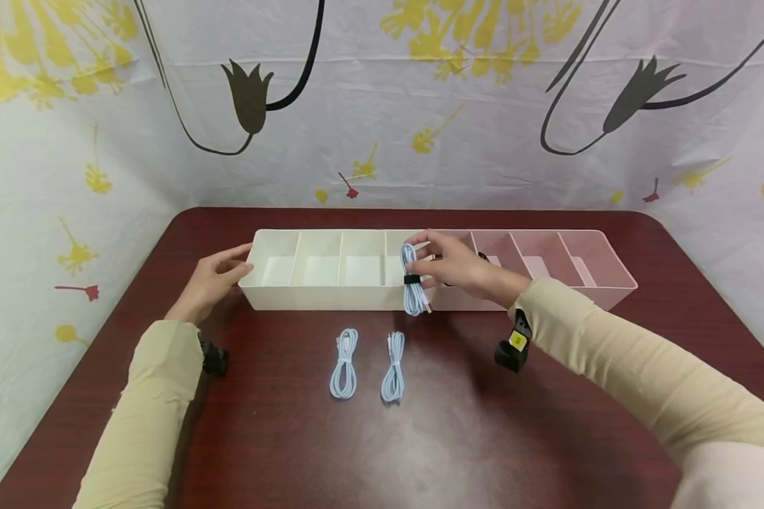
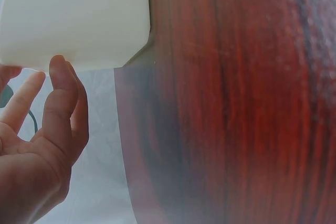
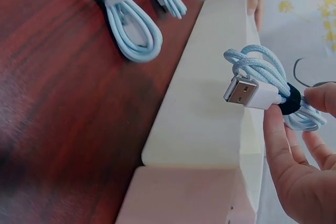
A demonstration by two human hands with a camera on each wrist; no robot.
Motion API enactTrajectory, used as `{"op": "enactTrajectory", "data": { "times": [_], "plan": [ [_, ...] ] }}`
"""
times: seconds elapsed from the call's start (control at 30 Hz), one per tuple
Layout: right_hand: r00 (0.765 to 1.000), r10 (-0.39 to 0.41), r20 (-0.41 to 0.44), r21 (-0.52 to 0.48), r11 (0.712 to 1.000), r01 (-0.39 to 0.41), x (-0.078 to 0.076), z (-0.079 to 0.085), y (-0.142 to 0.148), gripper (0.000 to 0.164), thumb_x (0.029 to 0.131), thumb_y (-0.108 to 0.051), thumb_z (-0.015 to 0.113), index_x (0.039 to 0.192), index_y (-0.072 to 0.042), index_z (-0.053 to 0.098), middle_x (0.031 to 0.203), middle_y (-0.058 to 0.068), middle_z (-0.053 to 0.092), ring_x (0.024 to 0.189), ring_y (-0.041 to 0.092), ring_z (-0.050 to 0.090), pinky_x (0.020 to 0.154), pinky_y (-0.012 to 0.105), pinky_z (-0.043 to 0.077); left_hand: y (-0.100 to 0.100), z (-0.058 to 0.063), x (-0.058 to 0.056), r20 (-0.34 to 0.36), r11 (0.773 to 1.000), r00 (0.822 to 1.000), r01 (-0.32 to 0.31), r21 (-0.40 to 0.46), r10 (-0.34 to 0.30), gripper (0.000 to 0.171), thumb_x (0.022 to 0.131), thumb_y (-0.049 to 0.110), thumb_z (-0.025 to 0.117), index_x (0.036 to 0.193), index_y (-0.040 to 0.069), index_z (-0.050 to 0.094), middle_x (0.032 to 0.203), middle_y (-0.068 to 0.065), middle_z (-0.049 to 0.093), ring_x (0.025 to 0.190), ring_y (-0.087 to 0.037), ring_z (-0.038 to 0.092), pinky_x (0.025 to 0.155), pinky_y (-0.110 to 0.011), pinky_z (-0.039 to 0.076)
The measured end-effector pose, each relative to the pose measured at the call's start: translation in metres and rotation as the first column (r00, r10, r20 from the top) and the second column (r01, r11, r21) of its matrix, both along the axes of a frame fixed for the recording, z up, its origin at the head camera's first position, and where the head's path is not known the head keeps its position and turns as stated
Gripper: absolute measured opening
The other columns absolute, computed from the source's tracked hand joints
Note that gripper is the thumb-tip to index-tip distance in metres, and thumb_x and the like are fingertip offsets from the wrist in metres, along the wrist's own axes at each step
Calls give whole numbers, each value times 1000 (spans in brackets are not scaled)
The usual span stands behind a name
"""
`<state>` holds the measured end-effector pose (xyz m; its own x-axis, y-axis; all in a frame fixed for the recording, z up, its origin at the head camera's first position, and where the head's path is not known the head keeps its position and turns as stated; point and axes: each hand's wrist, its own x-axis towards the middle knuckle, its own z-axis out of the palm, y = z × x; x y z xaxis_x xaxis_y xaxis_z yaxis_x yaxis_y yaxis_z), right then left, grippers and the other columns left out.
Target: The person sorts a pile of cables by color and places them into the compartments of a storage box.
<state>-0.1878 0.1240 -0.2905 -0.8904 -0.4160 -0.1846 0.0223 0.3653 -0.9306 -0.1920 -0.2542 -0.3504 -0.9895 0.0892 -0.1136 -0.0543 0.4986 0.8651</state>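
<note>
My right hand pinches a coiled light-blue USB cable between thumb and fingers. A black strap binds the coil, and its metal USB plug sticks out. The bundle hangs over the front wall of a row of divided boxes, where the white organizer box meets the pink organizer box. At the far left, my left hand touches the white box's end wall with extended fingers. Two more coiled light-blue cables, a left one and a right one, lie in front.
The boxes stand on a dark red wood-grain table, toward its back edge. Dividers split them into several compartments. My right hand and forearm hide part of the pink box. A white patterned cloth hangs behind and at both sides.
</note>
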Motion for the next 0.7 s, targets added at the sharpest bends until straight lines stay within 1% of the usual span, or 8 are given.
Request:
{"op": "enactTrajectory", "data": {
  "times": [0.1,0.23,0.33,0.5,0.6,0.7],
  "plan": [
    [1000,6,0,23,1000,-6,-4,3,0,43,85,-5,56,125,-2,39,104,19,48,87,25,55,70,37,51,0,0,0,-1,1000,1000,-3,0,3,54,90,33,50,138,16,32,120,-21,46,100,-27,47,78,-37,46],
    [1000,6,-3,31,999,-6,-10,5,-1,44,85,-5,57,126,-3,39,104,19,47,89,26,55,69,37,51,0,1,0,-3,1000,1000,-2,-2,2,54,90,32,50,138,16,33,120,-21,47,100,-26,48,78,-38,46],
    [1000,10,8,29,1000,-10,-14,4,0,44,85,-4,56,125,-1,38,104,20,47,88,26,55,69,37,51,0,1,0,-3,1000,1000,2,1,-2,54,90,32,50,139,16,32,120,-21,46,100,-26,48,79,-39,46],
    [998,34,54,-1,999,-34,-19,6,0,44,85,0,54,125,3,36,102,20,46,85,23,55,69,39,51,0,2,0,0,1000,1000,5,6,-5,54,90,32,50,139,16,32,121,-21,46,100,-27,48,81,-41,45],
    [997,39,73,-14,999,-38,-22,8,1,44,85,1,53,125,3,35,100,19,46,83,22,56,69,39,51,0,2,0,3,1000,1000,4,6,-4,54,90,33,50,139,16,32,121,-21,46,101,-27,47,81,-41,45],
    [996,49,76,-9,999,-49,-25,9,1,45,86,1,53,126,4,34,99,17,47,83,20,55,69,39,51,-1,2,0,6,1000,1000,2,7,-2,54,90,33,50,139,16,32,121,-20,45,102,-28,47,81,-41,44]
  ]
}}
